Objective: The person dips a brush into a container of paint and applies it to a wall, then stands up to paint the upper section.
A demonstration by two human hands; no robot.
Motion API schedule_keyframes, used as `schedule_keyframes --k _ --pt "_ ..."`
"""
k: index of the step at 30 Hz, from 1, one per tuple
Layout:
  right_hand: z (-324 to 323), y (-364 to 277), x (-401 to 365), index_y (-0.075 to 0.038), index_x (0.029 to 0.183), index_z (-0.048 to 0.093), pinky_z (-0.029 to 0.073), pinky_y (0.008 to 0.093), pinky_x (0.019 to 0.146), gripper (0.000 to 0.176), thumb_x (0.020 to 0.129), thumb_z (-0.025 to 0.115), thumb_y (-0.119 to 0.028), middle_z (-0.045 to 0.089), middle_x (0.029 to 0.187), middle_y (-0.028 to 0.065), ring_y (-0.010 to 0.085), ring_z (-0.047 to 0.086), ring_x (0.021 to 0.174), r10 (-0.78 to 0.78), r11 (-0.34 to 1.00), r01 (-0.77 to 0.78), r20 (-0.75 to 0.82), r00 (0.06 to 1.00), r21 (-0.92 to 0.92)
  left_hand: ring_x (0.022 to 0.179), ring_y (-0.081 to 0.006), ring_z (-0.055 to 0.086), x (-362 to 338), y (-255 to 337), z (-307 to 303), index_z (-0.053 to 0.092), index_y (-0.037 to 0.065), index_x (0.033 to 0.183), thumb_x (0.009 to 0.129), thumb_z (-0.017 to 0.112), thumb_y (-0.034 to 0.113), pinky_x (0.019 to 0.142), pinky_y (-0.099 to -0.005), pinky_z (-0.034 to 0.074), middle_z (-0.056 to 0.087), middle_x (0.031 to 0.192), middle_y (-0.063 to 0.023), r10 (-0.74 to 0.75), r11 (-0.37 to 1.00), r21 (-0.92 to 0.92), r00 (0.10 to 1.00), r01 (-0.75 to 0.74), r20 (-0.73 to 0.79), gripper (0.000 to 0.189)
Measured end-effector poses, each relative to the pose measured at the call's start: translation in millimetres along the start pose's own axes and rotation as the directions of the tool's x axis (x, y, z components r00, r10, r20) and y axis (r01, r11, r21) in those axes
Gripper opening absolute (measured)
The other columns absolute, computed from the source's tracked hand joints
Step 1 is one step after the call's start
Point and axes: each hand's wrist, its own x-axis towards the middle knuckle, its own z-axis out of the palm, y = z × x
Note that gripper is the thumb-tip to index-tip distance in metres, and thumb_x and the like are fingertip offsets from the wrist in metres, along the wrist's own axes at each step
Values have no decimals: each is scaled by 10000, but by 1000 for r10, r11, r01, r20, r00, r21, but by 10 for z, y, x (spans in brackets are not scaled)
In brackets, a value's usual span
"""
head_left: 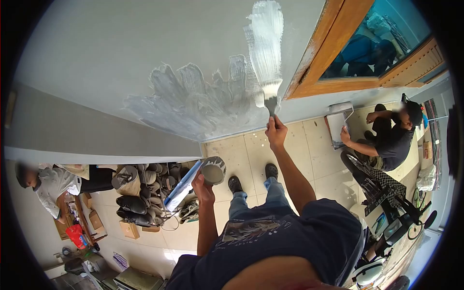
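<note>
My right hand (276,133) is closed round the handle of a paintbrush (271,99), whose bristles are coated white and press against the grey wall (106,53). A thick white streak of wet paint (266,41) runs up from the bristles. Left of it, thinner greyish-white strokes (193,99) spread over the lower wall. Lower down, my left hand (203,188) grips a paint cup (213,171) with grey and white smears on it. How much paint the cup holds, I cannot make out.
A wooden window frame (309,72) borders the painted area. At right, a person (394,137) sits low, one hand on a roller above a paint tray (336,129), near a parked motorcycle (382,193). At left are a shoe rack (152,193) and another person (58,186).
</note>
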Motion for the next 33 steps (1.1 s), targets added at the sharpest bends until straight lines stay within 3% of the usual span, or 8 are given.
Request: schedule_keyframes --k 6,11,13,18,20,24,30,33 --pt "-390 537 144 39 923 607 315 229 356 168 873 562 -115 483 594 25 81 389 411 368 918 -383 -137 920 -104 1118 -231 492 0 -77 210 499 25 1191 769 560 482 959 -378 360 546 1181 -89 14 1000 -23 1000 -15 -11 625" --pt "-464 407 415 16 742 539 288 226 344 161 868 536 -85 485 574 46 100 413 404 512 842 -526 -132 849 -118 1091 -259 520 37 -245 305 493 27 1195 790 516 485 933 -419 397 542 1190 -100 43 998 -49 999 -44 -15 612" --pt "-412 292 532 -9 677 485 276 221 339 202 862 531 -76 485 570 51 104 425 408 633 759 -646 -142 761 -74 1085 -275 528 -44 -210 408 484 32 1202 797 497 492 901 -462 427 550 1173 -116 -16 998 -56 998 13 -57 612" --pt "-175 -428 411 -19 656 470 236 226 344 215 845 549 -84 477 555 53 100 388 398 587 784 -599 -116 801 -163 1067 -287 545 -110 -137 492 479 43 1204 793 499 500 849 -498 467 553 1158 -133 -4 999 -45 992 -2 -126 615" --pt "-69 -803 413 -22 649 470 236 220 351 213 835 558 -75 480 557 52 88 373 401 413 910 -414 84 907 -12 1046 -286 561 -173 -118 480 484 48 1198 789 511 501 824 -493 489 555 1151 -134 -7 1000 -15 990 5 -142 611" --pt "205 -1699 70 -15 663 495 245 201 372 197 834 571 -78 500 617 63 74 372 431 318 945 -325 104 942 49 1029 -270 574 -164 -18 481 490 52 1183 794 520 491 799 -474 508 565 1137 -121 1 1000 -31 997 -3 -72 587" --pt "469 -2846 -351 67 927 592 333 174 406 172 836 597 -79 523 672 59 73 443 494 -69 986 40 175 982 162 1036 -276 568 -124 148 535 465 51 1208 803 508 465 809 -477 498 556 1151 -122 -31 999 -26 999 31 -23 581" --pt "665 -3418 -412 72 953 594 328 177 407 184 841 591 -75 524 670 60 71 432 491 -193 966 146 217 957 214 1053 -289 554 -124 172 503 460 51 1214 799 509 464 839 -492 478 541 1172 -129 -48 998 -27 999 48 -7 587"
